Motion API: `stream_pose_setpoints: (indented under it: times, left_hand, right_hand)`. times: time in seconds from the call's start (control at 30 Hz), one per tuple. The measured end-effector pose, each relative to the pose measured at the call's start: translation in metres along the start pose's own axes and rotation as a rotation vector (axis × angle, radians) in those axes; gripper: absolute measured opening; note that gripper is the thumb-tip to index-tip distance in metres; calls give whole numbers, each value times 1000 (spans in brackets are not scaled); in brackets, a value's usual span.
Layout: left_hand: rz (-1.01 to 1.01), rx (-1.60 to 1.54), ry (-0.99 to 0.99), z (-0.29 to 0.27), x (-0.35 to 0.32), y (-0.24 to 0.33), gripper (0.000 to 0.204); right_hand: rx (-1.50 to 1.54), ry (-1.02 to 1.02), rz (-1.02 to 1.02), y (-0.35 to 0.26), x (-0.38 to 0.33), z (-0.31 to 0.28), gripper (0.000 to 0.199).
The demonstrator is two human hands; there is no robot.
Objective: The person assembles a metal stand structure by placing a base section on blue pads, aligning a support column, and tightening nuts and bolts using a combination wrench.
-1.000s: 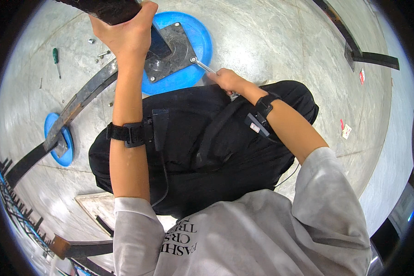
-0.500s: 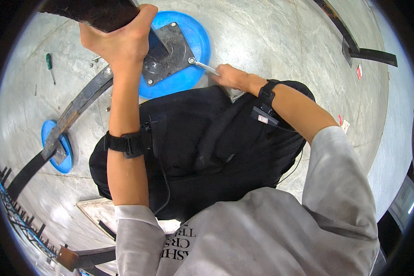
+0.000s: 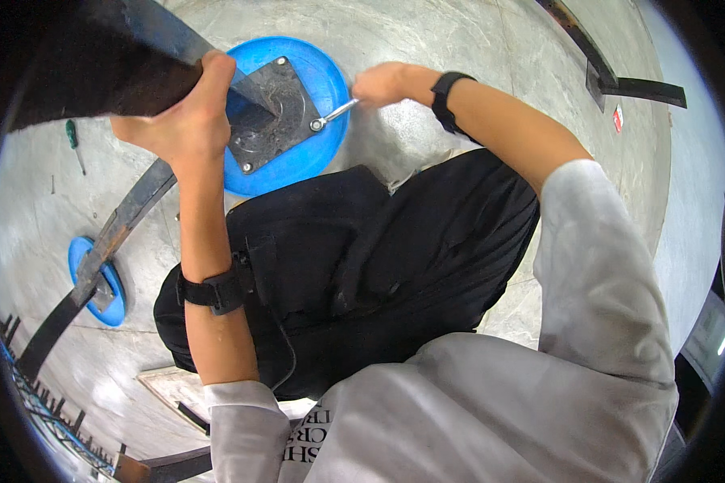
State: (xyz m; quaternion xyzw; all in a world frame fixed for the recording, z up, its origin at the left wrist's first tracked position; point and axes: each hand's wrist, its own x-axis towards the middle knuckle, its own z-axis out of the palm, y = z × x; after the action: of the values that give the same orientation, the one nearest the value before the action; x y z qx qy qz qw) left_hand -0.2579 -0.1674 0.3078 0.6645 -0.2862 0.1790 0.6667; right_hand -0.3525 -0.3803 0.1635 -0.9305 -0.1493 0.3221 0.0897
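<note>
My left hand (image 3: 177, 129) is wrapped around a dark metal beam (image 3: 105, 68) at the upper left. The beam runs down to a square dark metal plate (image 3: 286, 92) on a round blue base (image 3: 336, 76). My right hand (image 3: 381, 84) is closed around the handle of a silver wrench (image 3: 340, 113). The wrench's ring end sits over the plate's right corner and hides the fastener there. Other bolts show at the plate's far corner (image 3: 281, 61) and near corner (image 3: 247, 167). The beam and my left hand cover the plate's left part.
A curved metal bar (image 3: 129, 209) runs left to a smaller blue base (image 3: 117, 302). A green-handled screwdriver (image 3: 72, 134) lies on the floor at left. Another metal frame (image 3: 592, 60) stands at upper right. A pale board (image 3: 165, 386) lies at lower left.
My right hand has moved farther away from me, swinging the wrench handle counterclockwise about the plate's right corner. My left hand still grips the beam. The whole view has shifted slightly.
</note>
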Motion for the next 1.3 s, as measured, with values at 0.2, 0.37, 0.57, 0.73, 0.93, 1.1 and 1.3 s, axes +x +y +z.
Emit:
stream_pose_setpoints:
  times: [0.2,0.37,0.57,0.73,0.93,1.1,1.3]
  left_hand:
    - [47,6,11,4,2,2,20]
    - [89,-1,9,7,2,-2,20]
    - [11,-114,17,2,2,-8,21]
    - [-5,-56,-19,8,-1,-11,26]
    - [-108,2,-19,2,-2,-9,36]
    - [-68,58,33,5,1,5,40]
    - [-135,-49,11,11,3,13,43]
  right_hand:
    - [-314,91,-62,13,7,-17,18]
    - [-158,220,39,13,-23,-7,21]
    - [82,333,186,2,-41,-3,17]
    - [4,702,69,31,-45,-13,20]
    - [434,784,391,-7,-75,-39,29]
    - [894,415,412,-77,-51,54,17]
    - [1525,484,611,-126,-37,87,22]
